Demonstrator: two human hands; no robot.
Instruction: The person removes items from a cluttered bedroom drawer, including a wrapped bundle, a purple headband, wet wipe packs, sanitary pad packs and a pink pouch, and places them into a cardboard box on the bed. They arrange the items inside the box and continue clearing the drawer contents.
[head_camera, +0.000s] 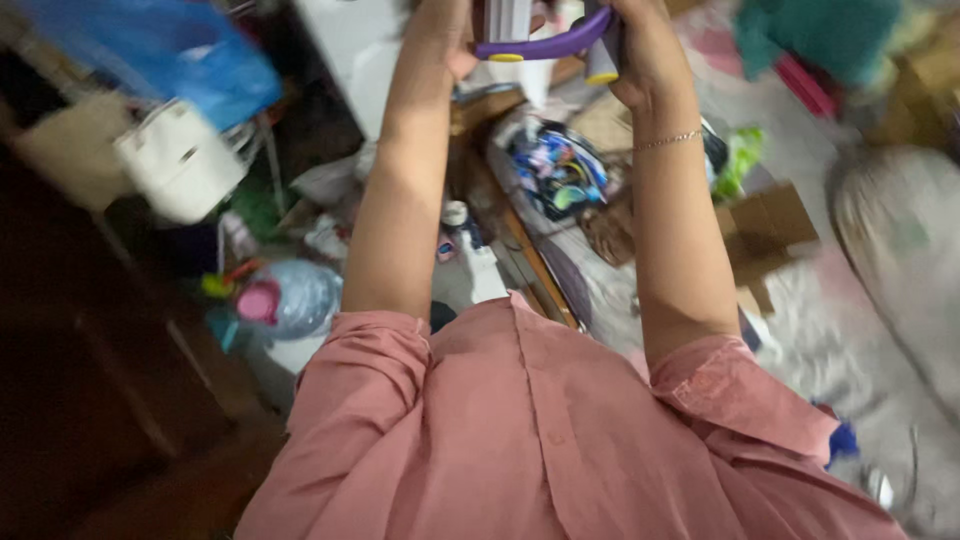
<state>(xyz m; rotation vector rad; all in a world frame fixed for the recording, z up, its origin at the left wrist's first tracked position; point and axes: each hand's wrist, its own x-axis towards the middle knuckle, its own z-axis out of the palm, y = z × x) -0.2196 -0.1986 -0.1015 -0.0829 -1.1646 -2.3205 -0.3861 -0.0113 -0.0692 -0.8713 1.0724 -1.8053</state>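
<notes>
Cluttered floor (800, 330) lay below, strewn with cardboard (765, 225) and a water bottle (290, 297). Left hand (440, 40) and right hand (645, 50) both gripped a purple plastic toy (545, 42), raised at the frame's top edge.

Two hands (440, 40) (640, 55), one purple toy (545, 42)

Both your forearms extend straight forward, roughly parallel, sleeves rolled to the elbows. Your left hand (437, 40) is curled closed, thumb side showing. Your right hand (640, 50) is likewise clenched, wrist slightly bent, a thin chain bracelet (668, 139) around it.
</notes>
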